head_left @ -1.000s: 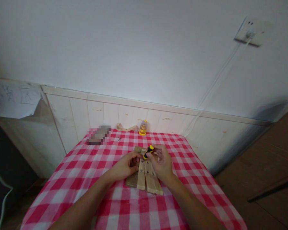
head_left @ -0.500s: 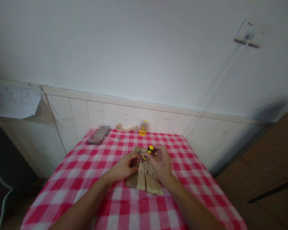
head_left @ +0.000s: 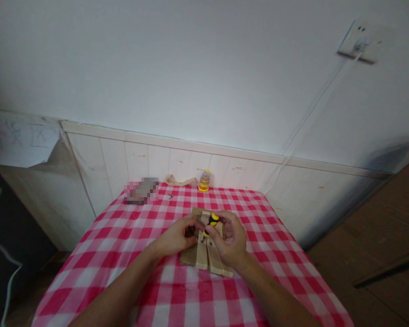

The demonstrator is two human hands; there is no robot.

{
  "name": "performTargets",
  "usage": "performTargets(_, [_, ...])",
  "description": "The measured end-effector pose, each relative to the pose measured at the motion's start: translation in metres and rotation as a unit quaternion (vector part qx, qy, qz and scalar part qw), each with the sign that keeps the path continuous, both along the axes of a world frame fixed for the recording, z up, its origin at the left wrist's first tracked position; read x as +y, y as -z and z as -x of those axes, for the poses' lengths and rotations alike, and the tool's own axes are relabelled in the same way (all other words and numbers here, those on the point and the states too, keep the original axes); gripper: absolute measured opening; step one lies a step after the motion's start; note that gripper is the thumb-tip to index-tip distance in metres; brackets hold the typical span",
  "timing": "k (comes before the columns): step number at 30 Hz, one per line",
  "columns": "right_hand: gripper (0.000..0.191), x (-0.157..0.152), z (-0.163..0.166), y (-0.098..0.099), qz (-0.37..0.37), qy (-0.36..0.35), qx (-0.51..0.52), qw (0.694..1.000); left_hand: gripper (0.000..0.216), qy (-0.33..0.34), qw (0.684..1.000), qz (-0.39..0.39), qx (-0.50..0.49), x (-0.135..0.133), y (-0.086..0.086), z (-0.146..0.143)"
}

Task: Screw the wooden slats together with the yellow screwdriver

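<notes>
My right hand (head_left: pixel 232 236) is closed around a short yellow-and-black screwdriver (head_left: pixel 213 220), held tilted with its lower end over a pale wooden slat (head_left: pixel 202 259). Dark screw heads show in the slat and in the wooden slat beside it (head_left: pixel 215 262). Both slats lie on a flat brown board (head_left: pixel 188 256). My left hand (head_left: pixel 177 236) rests at the left side of the slats, fingers curled, thumb low and fingertips by the screwdriver's lower end. Its grip on the wood is partly hidden.
A red-and-white checked cloth (head_left: pixel 163 290) covers the table. Towards the wall stand a yellow-lidded clear container (head_left: pixel 203 180), a pale curved strip (head_left: pixel 180 181), a small metal piece (head_left: pixel 171 196) and a blurred-out flat object (head_left: pixel 141 190). A wall socket (head_left: pixel 359 43) has a cable plugged in.
My right hand and the screwdriver have shifted slightly nearer to me, lower along the slat. The left hand stays in nearly the same place. The view has tilted a little.
</notes>
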State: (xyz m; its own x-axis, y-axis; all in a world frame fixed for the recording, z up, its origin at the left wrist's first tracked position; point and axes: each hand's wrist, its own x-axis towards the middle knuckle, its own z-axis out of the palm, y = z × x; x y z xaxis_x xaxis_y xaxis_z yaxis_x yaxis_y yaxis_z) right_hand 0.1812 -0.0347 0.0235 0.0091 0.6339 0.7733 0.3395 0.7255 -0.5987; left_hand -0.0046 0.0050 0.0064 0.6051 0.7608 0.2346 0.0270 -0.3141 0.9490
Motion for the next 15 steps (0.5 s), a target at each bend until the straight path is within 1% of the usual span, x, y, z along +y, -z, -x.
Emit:
performTargets(6, [0.037,-0.002,-0.002,-0.003,0.004,-0.033,-0.014,0.999,0.021,0.007,1.0,-0.029,0.004,0.002,0.002,0.001])
performTargets(11, [0.036,-0.005,-0.003,-0.011,0.028,-0.08,-0.064,0.994,0.021,-0.002,0.999,-0.044,0.007,0.004,0.005,0.001])
performTargets(13, [0.036,-0.006,-0.003,-0.012,0.032,-0.076,-0.072,0.994,0.023,0.0,0.999,-0.047,0.01,0.004,0.004,0.001])
performTargets(15, [0.035,-0.005,-0.003,-0.012,0.029,-0.055,-0.062,0.996,0.025,0.002,0.999,-0.044,0.01,0.003,0.003,0.001])
